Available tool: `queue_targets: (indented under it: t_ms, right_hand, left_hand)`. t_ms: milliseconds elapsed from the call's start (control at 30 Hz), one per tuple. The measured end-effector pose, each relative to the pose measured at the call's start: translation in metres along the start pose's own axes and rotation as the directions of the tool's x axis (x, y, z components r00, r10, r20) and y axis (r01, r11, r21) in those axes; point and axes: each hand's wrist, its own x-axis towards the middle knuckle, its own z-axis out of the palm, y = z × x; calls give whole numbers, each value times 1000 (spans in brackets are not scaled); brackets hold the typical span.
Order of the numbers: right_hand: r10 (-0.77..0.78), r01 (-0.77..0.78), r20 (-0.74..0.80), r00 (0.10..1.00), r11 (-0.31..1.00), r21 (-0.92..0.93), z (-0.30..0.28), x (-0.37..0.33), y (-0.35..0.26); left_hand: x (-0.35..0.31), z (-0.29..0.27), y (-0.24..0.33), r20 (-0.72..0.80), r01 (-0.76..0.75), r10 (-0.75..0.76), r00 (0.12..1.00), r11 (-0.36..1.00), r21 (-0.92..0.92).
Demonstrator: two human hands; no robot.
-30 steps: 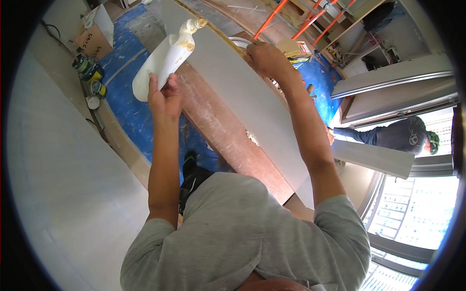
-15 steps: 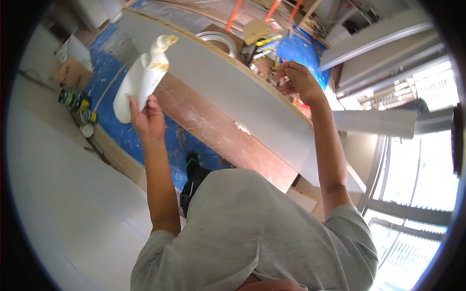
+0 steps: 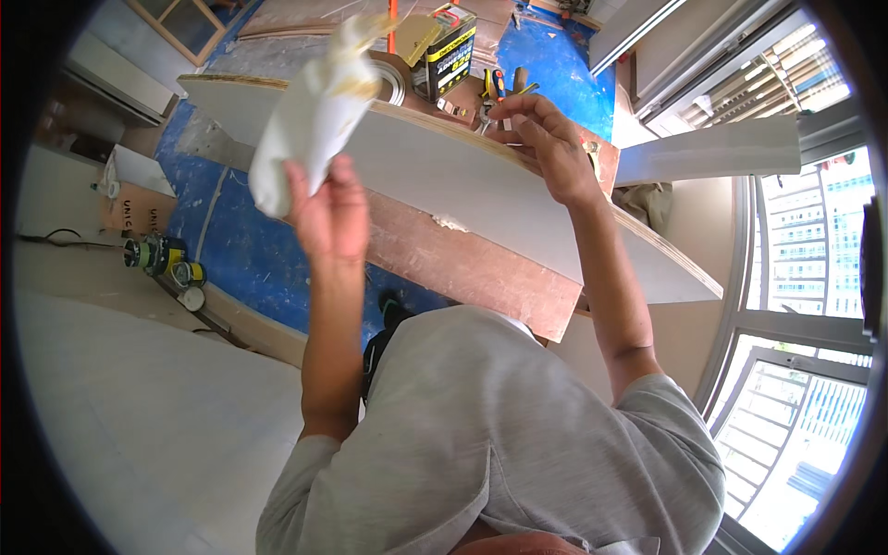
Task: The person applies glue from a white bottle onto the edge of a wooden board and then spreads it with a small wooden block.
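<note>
My left hand (image 3: 331, 208) grips a white cut-open plastic bottle (image 3: 310, 125) by its wide end. Yellowish-brown stains mark its narrow end, which points up and away; motion blurs its outline. My right hand (image 3: 546, 153) is raised over the far edge of a long pale board (image 3: 444, 166) with plywood edges. Its fingers are loosely bent and apart, with nothing seen between them. Beneath the pale board lies a reddish-brown board (image 3: 504, 268) with a chipped white patch beside it.
Beyond the board stand a black and yellow tin (image 3: 450, 65), a roll of white strip (image 3: 396, 83) and hand tools (image 3: 500, 85). Small cans (image 3: 146, 253) and a cardboard box (image 3: 139, 208) sit at left on blue floor sheeting (image 3: 231, 245). Barred windows (image 3: 795, 250) are at right.
My left hand has moved right with the cut-open bottle. My right hand has shifted slightly left and down. The view has turned, bringing the tin and tools more plainly into sight.
</note>
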Motion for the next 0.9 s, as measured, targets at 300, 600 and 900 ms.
queue_targets:
  t_ms: [300,600,900]
  right_hand:
    - [-137,143,-339,931,990,-7,12,-18,8]
    - [-609,243,-622,492,782,-573,-79,-156,-6]
    - [143,-784,-918,369,578,-226,-123,-420,250]
  left_hand:
    - [88,3,-152,334,387,-328,884,913,-129]
    - [93,15,-152,227,333,-363,904,929,160]
    - [131,3,-124,181,510,-571,801,809,293]
